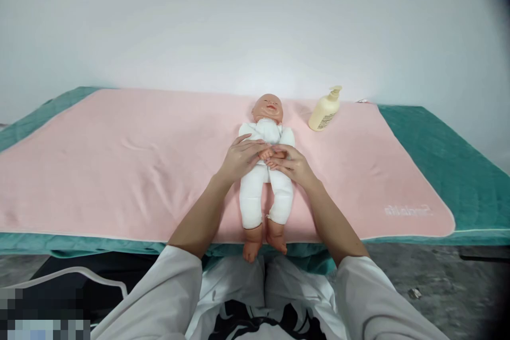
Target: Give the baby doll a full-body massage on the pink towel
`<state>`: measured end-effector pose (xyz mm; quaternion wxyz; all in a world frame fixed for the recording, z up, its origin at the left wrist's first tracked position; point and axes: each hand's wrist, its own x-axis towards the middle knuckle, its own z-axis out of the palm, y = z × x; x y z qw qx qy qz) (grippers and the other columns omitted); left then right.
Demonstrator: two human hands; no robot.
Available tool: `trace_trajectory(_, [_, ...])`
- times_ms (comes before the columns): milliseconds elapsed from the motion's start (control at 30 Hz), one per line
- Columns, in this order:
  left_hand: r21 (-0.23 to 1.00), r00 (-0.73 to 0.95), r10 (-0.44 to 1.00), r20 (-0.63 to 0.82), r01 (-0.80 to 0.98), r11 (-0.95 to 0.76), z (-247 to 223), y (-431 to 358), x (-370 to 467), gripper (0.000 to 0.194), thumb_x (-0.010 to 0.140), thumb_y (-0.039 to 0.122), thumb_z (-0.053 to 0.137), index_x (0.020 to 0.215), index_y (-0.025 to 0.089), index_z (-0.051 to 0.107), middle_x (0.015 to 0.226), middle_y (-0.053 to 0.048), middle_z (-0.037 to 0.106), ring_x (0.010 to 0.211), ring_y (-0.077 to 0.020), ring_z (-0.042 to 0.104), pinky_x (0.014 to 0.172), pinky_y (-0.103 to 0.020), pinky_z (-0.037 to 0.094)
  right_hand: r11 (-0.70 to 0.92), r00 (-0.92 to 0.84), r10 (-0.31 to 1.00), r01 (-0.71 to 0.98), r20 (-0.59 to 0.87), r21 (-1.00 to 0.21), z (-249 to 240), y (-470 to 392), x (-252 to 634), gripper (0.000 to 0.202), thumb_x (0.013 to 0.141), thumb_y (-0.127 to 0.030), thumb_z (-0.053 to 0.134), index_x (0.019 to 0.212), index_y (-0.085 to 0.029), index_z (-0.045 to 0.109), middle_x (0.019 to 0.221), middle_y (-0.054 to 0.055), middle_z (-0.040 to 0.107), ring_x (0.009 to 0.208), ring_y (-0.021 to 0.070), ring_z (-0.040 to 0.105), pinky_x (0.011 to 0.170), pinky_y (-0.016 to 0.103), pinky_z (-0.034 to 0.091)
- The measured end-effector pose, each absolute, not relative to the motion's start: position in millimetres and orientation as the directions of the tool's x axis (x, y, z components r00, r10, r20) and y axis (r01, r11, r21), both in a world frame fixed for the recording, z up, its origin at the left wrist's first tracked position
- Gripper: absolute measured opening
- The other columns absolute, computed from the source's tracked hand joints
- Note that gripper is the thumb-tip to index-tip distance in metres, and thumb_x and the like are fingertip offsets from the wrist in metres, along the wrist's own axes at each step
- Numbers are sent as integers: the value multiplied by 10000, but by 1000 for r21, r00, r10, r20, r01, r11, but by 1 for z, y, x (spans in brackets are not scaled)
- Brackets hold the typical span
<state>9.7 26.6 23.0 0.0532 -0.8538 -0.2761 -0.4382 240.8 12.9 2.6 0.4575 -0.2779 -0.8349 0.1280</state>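
A baby doll [252, 199] with a white cloth body lies on its back, its head towards the wall and its feet over the near edge. My left hand [242, 159] is closed around one of the doll's hands [266, 154] over its belly, fingers partly curled. From the other side my right hand [295, 163] grips the doll's other hand [272, 163]. Both small hands are brought together at the middle of the doll's body. My fingers partly cover them and the doll's sleeves.
A pale yellow pump bottle [323, 112] stands to the right of the doll's head. Beneath lies a pink mat [99, 170] over a green padded cover [446, 143]. The white wall [199, 21] rises directly behind. A dark chair-like object [99, 281] is at lower left.
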Motion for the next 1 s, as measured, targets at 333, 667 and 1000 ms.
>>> trace_trajectory(333, [183, 305, 400, 864, 549, -815, 24, 24, 11, 164, 967, 221, 589, 1109, 240, 669, 1087, -24, 762, 1030, -154, 717, 1063, -402, 495, 835, -293, 497, 419, 817, -358, -2, 14, 246, 266, 912, -303, 662, 1171, -283, 718, 1238, 88, 692, 1129, 216, 676, 962, 403, 598])
trace_trajectory(667, [541, -156, 563, 812, 566, -623, 30, 27, -25, 403, 876, 413, 707, 1215, 201, 649, 1157, -84, 696, 1080, -221, 672, 982, -385, 554, 473, 382, 658, 461, 649, -751, 6, 12, 284, 477, 832, -436, 708, 1242, -209, 619, 1187, 98, 666, 1060, 234, 669, 995, 430, 544])
trace_trajectory(1000, [819, -503, 675, 540, 498, -284, 7, 19, -68, 421, 741, 270, 796, 1110, 180, 613, 1111, -108, 703, 1057, -247, 694, 947, -426, 577, -102, 619, 757, 429, 209, -897, -5, 6, 337, 520, 875, -496, 554, 1238, -128, 609, 1120, 150, 694, 966, 221, 650, 912, 383, 504])
